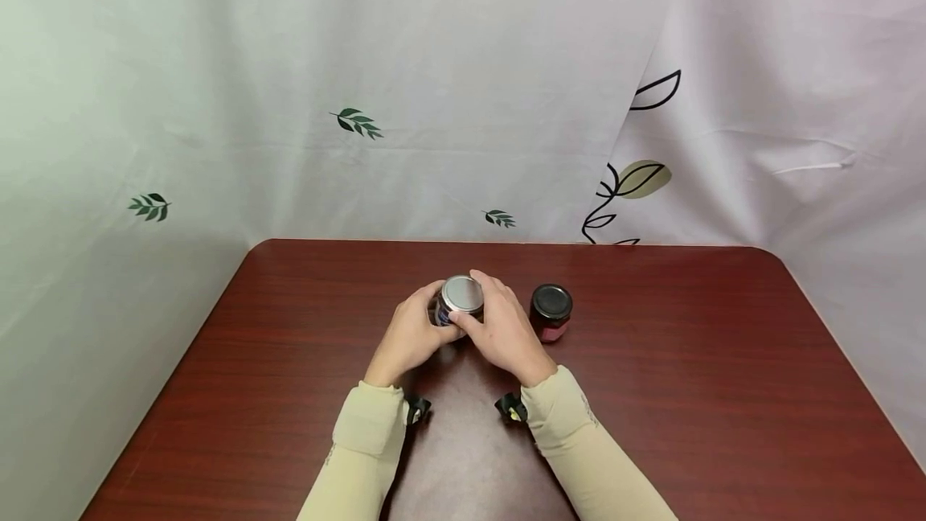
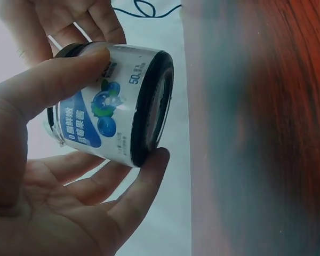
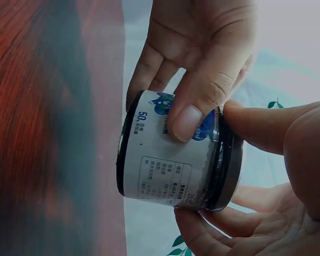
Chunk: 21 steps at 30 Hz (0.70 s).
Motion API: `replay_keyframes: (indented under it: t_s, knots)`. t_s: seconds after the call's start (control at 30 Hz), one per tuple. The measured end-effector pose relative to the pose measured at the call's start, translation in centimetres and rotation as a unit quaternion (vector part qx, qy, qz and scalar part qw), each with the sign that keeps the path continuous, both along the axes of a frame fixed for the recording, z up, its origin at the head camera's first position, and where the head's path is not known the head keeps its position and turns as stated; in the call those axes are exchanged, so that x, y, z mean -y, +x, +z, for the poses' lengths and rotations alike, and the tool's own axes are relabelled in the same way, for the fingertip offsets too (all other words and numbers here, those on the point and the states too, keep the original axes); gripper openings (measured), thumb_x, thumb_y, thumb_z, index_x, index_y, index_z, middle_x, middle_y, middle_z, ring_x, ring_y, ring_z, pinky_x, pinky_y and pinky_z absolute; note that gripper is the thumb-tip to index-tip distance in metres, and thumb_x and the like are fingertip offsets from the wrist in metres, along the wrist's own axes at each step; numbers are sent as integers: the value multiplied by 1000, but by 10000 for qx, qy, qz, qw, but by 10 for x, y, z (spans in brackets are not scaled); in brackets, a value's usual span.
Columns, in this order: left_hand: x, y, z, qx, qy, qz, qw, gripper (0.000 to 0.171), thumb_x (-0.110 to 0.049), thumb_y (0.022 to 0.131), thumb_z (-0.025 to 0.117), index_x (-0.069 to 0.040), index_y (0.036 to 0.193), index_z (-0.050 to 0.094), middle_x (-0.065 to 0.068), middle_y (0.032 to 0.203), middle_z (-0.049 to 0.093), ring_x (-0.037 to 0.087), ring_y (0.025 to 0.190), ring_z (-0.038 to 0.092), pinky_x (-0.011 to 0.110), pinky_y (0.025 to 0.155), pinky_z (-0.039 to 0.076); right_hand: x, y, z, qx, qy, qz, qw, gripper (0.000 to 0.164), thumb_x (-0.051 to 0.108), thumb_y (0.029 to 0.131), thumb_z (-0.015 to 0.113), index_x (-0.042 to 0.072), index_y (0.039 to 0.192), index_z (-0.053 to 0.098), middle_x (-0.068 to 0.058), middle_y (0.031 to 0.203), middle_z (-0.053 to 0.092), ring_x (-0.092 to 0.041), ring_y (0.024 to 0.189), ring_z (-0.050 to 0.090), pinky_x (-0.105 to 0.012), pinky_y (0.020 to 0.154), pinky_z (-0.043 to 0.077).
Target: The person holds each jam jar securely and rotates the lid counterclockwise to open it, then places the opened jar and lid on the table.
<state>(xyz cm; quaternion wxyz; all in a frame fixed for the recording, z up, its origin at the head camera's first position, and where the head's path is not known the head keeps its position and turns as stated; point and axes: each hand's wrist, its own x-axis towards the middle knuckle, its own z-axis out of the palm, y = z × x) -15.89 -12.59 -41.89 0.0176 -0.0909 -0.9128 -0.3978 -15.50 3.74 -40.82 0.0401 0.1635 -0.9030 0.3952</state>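
Observation:
A blueberry jam jar (image 1: 461, 294) with a silvery lid is held between both hands at the table's middle in the head view. My left hand (image 1: 414, 332) grips the glass body; in the left wrist view its thumb (image 2: 69, 80) lies across the label and its fingers reach round the other side. At the lid end, my right hand (image 1: 506, 332) holds the jar, its thumb and fingers around the lid's rim (image 3: 226, 170) in the right wrist view. The jar's dark base (image 2: 153, 109) shows clear of the tabletop.
A second jar (image 1: 551, 302) with a black lid and reddish label stands upright just right of my right hand. The reddish-brown wooden table (image 1: 687, 360) ends at a back edge against a white curtain (image 1: 434, 63) with leaf prints.

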Motion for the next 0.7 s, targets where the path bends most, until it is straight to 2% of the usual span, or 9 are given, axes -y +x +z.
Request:
replay_keyframes:
  t_s: [0.37,0.7]
  knots:
    - [-5,1,-1,-406,-73,434,9982,70,-27,62,82,-7,123,53,5,111,60,19,99,57,35,86,45,3,1,1,-134,-171,-87,9997,65,34,85,65,2,137,41,-14,131,49,-27,118,47,-41,95,40]
    - [-5,1,-3,-674,-181,531,9961,68,-30,60,82,-11,119,56,2,106,62,16,94,59,35,82,47,3,0,-2,-133,-254,-137,9995,67,40,84,64,1,134,43,-13,129,49,-26,117,47,-40,95,40]
